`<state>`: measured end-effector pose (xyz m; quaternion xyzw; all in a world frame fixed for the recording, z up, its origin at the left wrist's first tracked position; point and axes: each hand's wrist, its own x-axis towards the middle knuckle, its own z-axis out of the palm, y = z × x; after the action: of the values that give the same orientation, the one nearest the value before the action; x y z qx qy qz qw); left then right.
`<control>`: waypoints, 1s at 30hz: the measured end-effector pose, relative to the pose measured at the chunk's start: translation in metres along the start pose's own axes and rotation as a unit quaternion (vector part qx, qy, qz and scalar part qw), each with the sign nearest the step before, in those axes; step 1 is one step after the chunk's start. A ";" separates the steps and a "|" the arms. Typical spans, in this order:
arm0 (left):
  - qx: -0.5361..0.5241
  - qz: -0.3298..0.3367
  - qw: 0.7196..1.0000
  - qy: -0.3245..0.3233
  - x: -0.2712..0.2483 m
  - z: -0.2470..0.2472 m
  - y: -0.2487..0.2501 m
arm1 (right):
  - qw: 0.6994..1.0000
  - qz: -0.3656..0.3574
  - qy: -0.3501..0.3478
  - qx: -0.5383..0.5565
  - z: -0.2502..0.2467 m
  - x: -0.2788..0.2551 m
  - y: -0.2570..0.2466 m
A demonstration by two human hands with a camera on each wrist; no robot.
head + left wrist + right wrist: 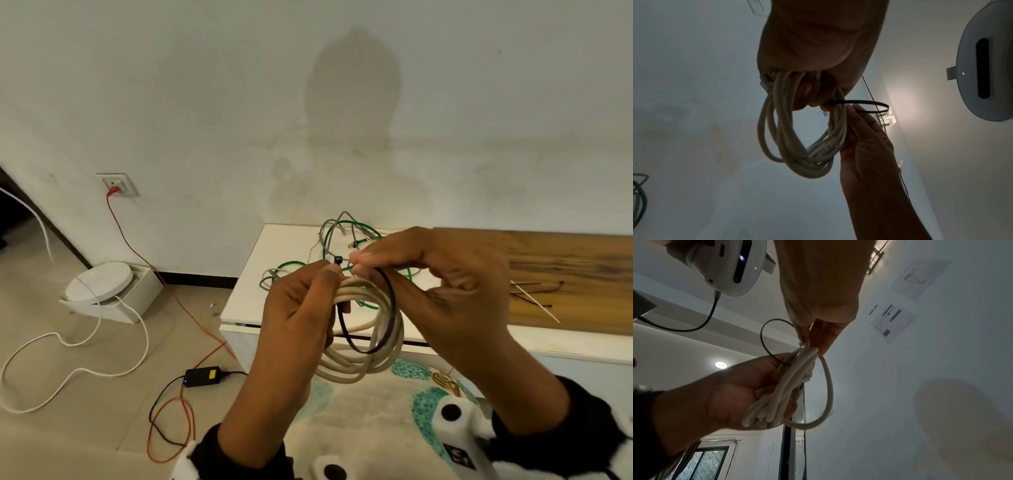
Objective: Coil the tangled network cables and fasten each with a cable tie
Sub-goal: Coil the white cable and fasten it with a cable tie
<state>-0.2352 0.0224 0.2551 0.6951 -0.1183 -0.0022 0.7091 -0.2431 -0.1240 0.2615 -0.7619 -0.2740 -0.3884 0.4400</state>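
A beige network cable (363,363), wound into a coil of several loops, hangs in front of me above the cabinet edge. My left hand (308,298) grips the top of the coil (777,129), thumb on top. A black cable tie (390,308) forms a wide loose loop around the bundle. My right hand (359,263) pinches the tie's end beside its small black head (337,259). In the right wrist view the tie (764,331) arcs from the right hand's fingertips (818,340) into the left hand (725,394), which holds the coil (789,386).
Tangled green (329,240) and grey (270,277) cables lie on the white cabinet top (274,246). Spare cable ties (534,294) rest on the wooden surface to the right. On the floor at left are a black power adapter (203,375), red and white cords, and a boxed white disc (99,281).
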 end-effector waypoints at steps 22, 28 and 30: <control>-0.004 -0.025 1.000 -0.001 -0.002 0.002 0.001 | 0.999 0.025 -0.007 0.020 0.005 0.005 0.002; 0.026 0.010 1.000 0.002 0.000 0.004 0.002 | 0.997 0.030 -0.072 -0.023 0.000 0.011 0.001; 0.019 0.003 1.000 -0.006 -0.001 0.004 0.003 | 0.993 0.056 -0.098 0.020 -0.002 0.016 0.002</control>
<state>-0.2376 0.0190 0.2579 0.7083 -0.1247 -0.0022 0.6948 -0.2334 -0.1257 0.2744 -0.8013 -0.2809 -0.2806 0.4475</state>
